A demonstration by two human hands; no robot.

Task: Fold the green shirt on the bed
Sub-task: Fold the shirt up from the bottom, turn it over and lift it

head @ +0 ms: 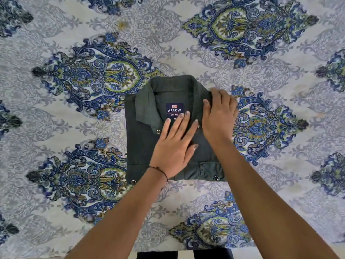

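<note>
The dark green shirt (143,146) lies on the bed as a compact folded rectangle, collar at the far end, with a navy neck label showing inside the collar. My left hand (175,144) rests flat on the shirt's middle, fingers spread and pointing toward the label. My right hand (220,113) lies palm down on the shirt's right shoulder by the collar, fingers curled over the edge of the fabric. A chest pocket and metal snap buttons show near the shirt's front edge.
The bed is covered with a pale sheet (186,34) printed with large blue and green paisley medallions. The sheet's near edge (186,249) runs along the bottom of the view, with dark trouser legs below it.
</note>
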